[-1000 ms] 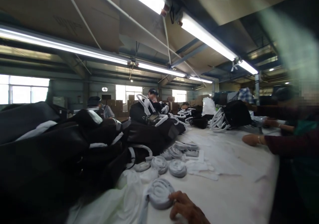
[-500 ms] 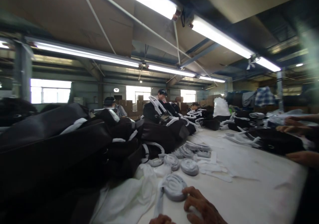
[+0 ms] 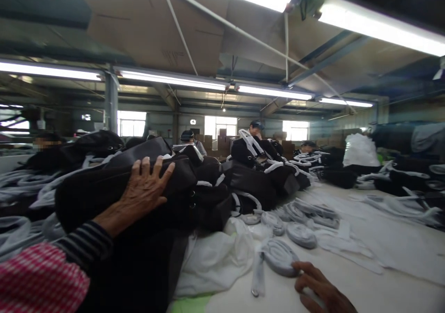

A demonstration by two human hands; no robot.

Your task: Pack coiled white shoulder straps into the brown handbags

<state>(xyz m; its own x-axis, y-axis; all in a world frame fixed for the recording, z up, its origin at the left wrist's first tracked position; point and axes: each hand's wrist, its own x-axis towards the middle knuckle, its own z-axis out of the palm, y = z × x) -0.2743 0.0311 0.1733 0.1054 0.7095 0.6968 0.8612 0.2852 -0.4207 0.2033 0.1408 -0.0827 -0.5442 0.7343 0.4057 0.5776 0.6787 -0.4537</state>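
My left hand (image 3: 144,190) lies with fingers spread on a black bag (image 3: 90,188) at the top of the pile at left; nothing is gripped in it. At lower right, my right hand (image 3: 323,287) is partly cut off by the bottom edge. Its forefinger touches the rim of a coiled grey strap (image 3: 278,256), while the other fingers are loosely bent and apart from it. The strap looks wrapped in whitish film, and its loose end, with a metal ring (image 3: 255,292), hangs toward me on the white table (image 3: 392,290).
More strap coils (image 3: 301,235) lie beyond. White crumpled cloth (image 3: 215,262) sits between the bag pile and the near coil. Bags with wrapped handles (image 3: 250,143) are heaped behind. Flat white strips (image 3: 351,248) lie to the right. Several people stand in the background.
My left hand has gone from the table's near edge up onto the black bag. The view has swung left. My right forefinger still touches the coil.
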